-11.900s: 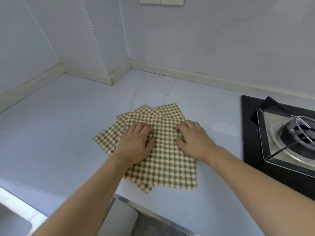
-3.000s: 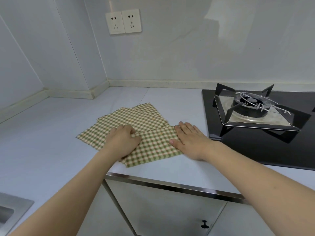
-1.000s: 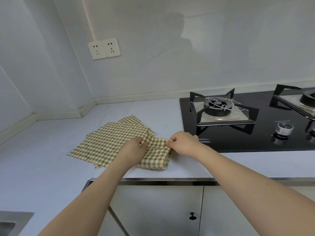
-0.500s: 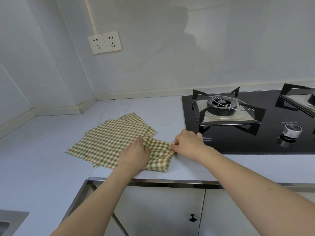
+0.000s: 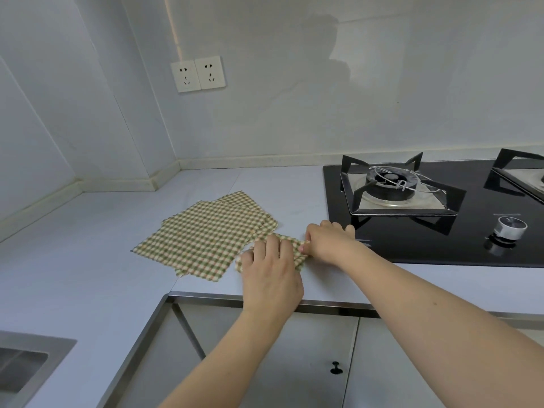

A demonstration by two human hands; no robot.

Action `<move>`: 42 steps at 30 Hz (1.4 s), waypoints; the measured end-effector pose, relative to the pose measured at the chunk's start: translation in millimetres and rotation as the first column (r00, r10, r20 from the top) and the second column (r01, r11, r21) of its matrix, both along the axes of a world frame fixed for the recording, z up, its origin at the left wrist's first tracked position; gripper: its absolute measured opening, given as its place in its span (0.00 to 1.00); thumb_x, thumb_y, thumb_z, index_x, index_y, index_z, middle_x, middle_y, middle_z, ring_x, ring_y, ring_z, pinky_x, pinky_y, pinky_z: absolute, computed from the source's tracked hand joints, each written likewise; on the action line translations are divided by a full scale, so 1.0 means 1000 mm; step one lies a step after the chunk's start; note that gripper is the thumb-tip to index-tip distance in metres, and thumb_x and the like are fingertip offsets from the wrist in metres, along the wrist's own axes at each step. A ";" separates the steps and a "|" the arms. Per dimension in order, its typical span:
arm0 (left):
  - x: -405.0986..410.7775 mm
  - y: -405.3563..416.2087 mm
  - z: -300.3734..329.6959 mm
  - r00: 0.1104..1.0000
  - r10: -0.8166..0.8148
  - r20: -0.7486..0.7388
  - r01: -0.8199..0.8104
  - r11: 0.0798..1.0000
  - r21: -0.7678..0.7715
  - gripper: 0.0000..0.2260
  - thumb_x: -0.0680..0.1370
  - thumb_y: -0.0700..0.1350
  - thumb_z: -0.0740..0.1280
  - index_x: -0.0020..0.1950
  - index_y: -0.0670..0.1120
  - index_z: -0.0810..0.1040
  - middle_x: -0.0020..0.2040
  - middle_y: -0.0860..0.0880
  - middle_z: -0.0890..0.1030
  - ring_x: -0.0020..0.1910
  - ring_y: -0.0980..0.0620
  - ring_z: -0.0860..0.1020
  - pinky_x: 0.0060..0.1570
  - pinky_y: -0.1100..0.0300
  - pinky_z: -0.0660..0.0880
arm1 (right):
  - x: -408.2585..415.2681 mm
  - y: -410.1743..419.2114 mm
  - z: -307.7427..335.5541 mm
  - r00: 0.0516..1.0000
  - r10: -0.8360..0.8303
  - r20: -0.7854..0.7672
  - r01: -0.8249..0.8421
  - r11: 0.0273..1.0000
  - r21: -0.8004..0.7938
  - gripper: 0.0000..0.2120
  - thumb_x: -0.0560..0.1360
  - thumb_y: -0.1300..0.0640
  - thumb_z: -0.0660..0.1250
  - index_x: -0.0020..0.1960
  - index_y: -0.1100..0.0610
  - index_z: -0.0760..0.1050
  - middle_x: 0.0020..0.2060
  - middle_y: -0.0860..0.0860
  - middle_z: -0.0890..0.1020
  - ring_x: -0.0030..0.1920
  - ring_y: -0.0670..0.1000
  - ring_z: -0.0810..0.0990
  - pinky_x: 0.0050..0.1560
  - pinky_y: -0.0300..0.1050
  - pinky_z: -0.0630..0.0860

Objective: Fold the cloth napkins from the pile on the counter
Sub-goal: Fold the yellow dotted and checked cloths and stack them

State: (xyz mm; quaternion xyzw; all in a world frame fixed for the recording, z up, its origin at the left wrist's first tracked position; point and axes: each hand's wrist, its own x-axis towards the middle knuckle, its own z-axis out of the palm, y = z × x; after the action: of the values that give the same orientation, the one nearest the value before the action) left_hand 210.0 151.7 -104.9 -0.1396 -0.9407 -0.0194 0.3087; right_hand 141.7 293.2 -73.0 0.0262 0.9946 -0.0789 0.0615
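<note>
A pile of green-and-cream checked napkins (image 5: 206, 234) lies fanned out flat on the pale counter (image 5: 88, 254). Just right of the pile, near the counter's front edge, is one folded napkin (image 5: 298, 254), small and mostly covered. My left hand (image 5: 272, 269) rests flat on top of it, fingers together, pressing it down. My right hand (image 5: 326, 241) pinches the folded napkin's right edge between thumb and fingers.
A black glass hob (image 5: 441, 219) with a burner grate (image 5: 394, 187) and a knob (image 5: 510, 228) starts just right of my right hand. A steel sink (image 5: 26, 363) is at the lower left. Two wall sockets (image 5: 197, 73) sit above the counter. Cabinet doors hang below the front edge.
The folded napkin has become smaller and slid right, clear of the pile. My left hand moved from pinching its edge to lying flat over it; my right hand still holds the right edge.
</note>
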 end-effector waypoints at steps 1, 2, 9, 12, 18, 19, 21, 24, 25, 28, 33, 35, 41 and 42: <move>0.001 0.000 0.000 0.999 0.016 0.028 -0.016 1.000 -0.012 0.08 0.64 0.42 0.61 0.42 0.45 0.71 0.40 0.46 0.72 0.37 0.45 0.70 0.37 0.51 0.68 | 0.001 0.000 -0.001 1.000 -0.004 -0.007 0.004 1.000 0.002 0.18 0.78 0.39 0.59 0.61 0.50 0.70 0.63 0.54 0.70 0.64 0.56 0.67 0.64 0.56 0.60; 0.003 0.002 0.001 0.997 0.038 0.072 -0.037 0.999 -0.021 0.09 0.62 0.41 0.63 0.41 0.45 0.71 0.39 0.46 0.72 0.36 0.46 0.70 0.36 0.52 0.67 | 0.001 -0.001 -0.002 1.000 -0.008 -0.016 0.008 1.000 0.002 0.19 0.78 0.39 0.58 0.62 0.50 0.70 0.63 0.54 0.70 0.64 0.56 0.67 0.64 0.57 0.60; 0.004 0.009 0.003 0.917 0.133 0.376 -0.150 0.989 0.016 0.14 0.67 0.45 0.59 0.51 0.45 0.73 0.50 0.47 0.76 0.52 0.44 0.74 0.51 0.49 0.69 | 0.005 -0.004 -0.006 0.999 -0.025 -0.044 0.026 1.000 0.011 0.21 0.78 0.39 0.58 0.65 0.50 0.67 0.65 0.53 0.69 0.66 0.55 0.66 0.65 0.57 0.59; 0.005 0.006 0.009 0.909 0.143 0.391 -0.137 0.990 -0.044 0.17 0.71 0.48 0.58 0.57 0.45 0.71 0.57 0.47 0.74 0.58 0.45 0.71 0.57 0.52 0.66 | 0.006 -0.004 -0.008 0.998 -0.027 -0.053 0.027 1.000 0.008 0.21 0.78 0.40 0.57 0.66 0.50 0.67 0.65 0.53 0.69 0.66 0.55 0.66 0.65 0.57 0.59; 0.002 0.005 0.013 0.869 0.154 0.471 -0.139 0.988 -0.068 0.23 0.69 0.51 0.53 0.59 0.42 0.71 0.60 0.43 0.73 0.60 0.43 0.70 0.61 0.52 0.66 | 0.004 -0.004 -0.008 0.998 -0.029 -0.049 0.029 1.000 0.001 0.22 0.78 0.39 0.57 0.66 0.50 0.68 0.65 0.53 0.69 0.66 0.56 0.66 0.66 0.58 0.59; 0.003 0.005 0.016 0.856 0.155 0.492 -0.138 0.988 -0.072 0.25 0.68 0.51 0.51 0.60 0.41 0.70 0.61 0.43 0.72 0.60 0.43 0.69 0.62 0.52 0.65 | 0.004 -0.003 -0.008 0.998 -0.030 -0.049 0.030 1.000 -0.004 0.22 0.78 0.39 0.58 0.66 0.51 0.68 0.65 0.53 0.69 0.66 0.55 0.66 0.66 0.58 0.59; 0.003 0.004 0.018 0.831 0.151 0.536 -0.134 0.988 -0.070 0.28 0.67 0.52 0.49 0.61 0.40 0.70 0.62 0.42 0.71 0.62 0.42 0.68 0.63 0.52 0.64 | 0.004 -0.003 -0.007 0.998 -0.030 -0.051 0.029 0.999 -0.013 0.23 0.78 0.39 0.58 0.66 0.51 0.68 0.65 0.53 0.69 0.66 0.55 0.66 0.66 0.58 0.58; 0.000 0.001 0.026 0.782 0.130 0.609 -0.139 0.990 -0.032 0.25 0.73 0.53 0.53 0.64 0.40 0.68 0.65 0.41 0.69 0.65 0.41 0.66 0.67 0.51 0.62 | 0.003 -0.003 -0.009 0.998 -0.030 -0.053 0.029 0.999 -0.018 0.24 0.77 0.38 0.59 0.67 0.51 0.67 0.66 0.53 0.69 0.66 0.55 0.66 0.66 0.58 0.59; 0.000 -0.001 0.030 0.754 0.116 0.646 -0.132 0.991 -0.023 0.24 0.75 0.52 0.55 0.65 0.39 0.67 0.66 0.41 0.67 0.66 0.41 0.64 0.68 0.50 0.60 | 0.003 -0.003 -0.009 0.998 -0.029 -0.055 0.028 0.999 -0.019 0.24 0.77 0.38 0.59 0.67 0.52 0.67 0.66 0.53 0.69 0.66 0.56 0.66 0.66 0.58 0.59; 0.009 -0.003 0.046 0.581 0.050 0.813 -0.028 0.999 -0.042 0.33 0.74 0.56 0.60 0.75 0.42 0.58 0.75 0.43 0.59 0.74 0.41 0.55 0.71 0.49 0.55 | 0.003 -0.004 -0.012 0.996 -0.029 -0.083 0.029 1.000 0.005 0.22 0.79 0.41 0.57 0.68 0.52 0.66 0.66 0.53 0.69 0.66 0.56 0.66 0.65 0.57 0.60; 0.018 -0.018 0.041 0.589 -0.045 0.807 -0.011 0.998 0.064 0.21 0.80 0.52 0.55 0.70 0.44 0.68 0.74 0.44 0.64 0.74 0.42 0.59 0.69 0.46 0.59 | 0.003 -0.005 -0.011 0.996 -0.023 -0.087 0.026 0.999 0.025 0.21 0.80 0.42 0.55 0.67 0.53 0.67 0.65 0.53 0.70 0.65 0.56 0.66 0.64 0.57 0.60; 0.011 -0.020 0.035 0.723 -0.036 0.690 -0.028 0.996 0.081 0.07 0.80 0.44 0.54 0.51 0.44 0.70 0.61 0.43 0.72 0.63 0.40 0.69 0.56 0.48 0.67 | 0.002 -0.003 -0.009 0.997 -0.018 -0.071 0.020 1.000 0.021 0.21 0.80 0.41 0.56 0.66 0.53 0.68 0.65 0.53 0.71 0.65 0.56 0.67 0.64 0.57 0.60; -0.003 -0.018 0.014 0.805 0.004 0.593 -0.107 0.984 0.139 0.17 0.77 0.61 0.60 0.57 0.51 0.71 0.62 0.52 0.70 0.63 0.47 0.65 0.63 0.49 0.61 | 0.003 -0.002 -0.007 0.997 -0.003 -0.078 0.006 1.000 0.031 0.21 0.80 0.42 0.56 0.66 0.55 0.69 0.64 0.54 0.71 0.65 0.56 0.68 0.64 0.57 0.60; -0.004 -0.020 0.013 0.788 -0.008 0.616 -0.107 0.983 0.149 0.19 0.75 0.64 0.61 0.58 0.52 0.70 0.61 0.53 0.69 0.63 0.48 0.64 0.64 0.49 0.60 | 0.003 -0.002 -0.008 0.997 -0.006 -0.079 0.008 1.000 0.028 0.21 0.80 0.42 0.56 0.66 0.55 0.69 0.64 0.54 0.71 0.65 0.56 0.68 0.64 0.57 0.60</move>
State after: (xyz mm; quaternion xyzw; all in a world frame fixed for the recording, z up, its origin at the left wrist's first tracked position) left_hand 206.1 131.5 -91.8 -0.0730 -0.9877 -0.1385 -0.0022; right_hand 144.7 291.3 -81.2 0.0274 0.9972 -0.0659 0.0214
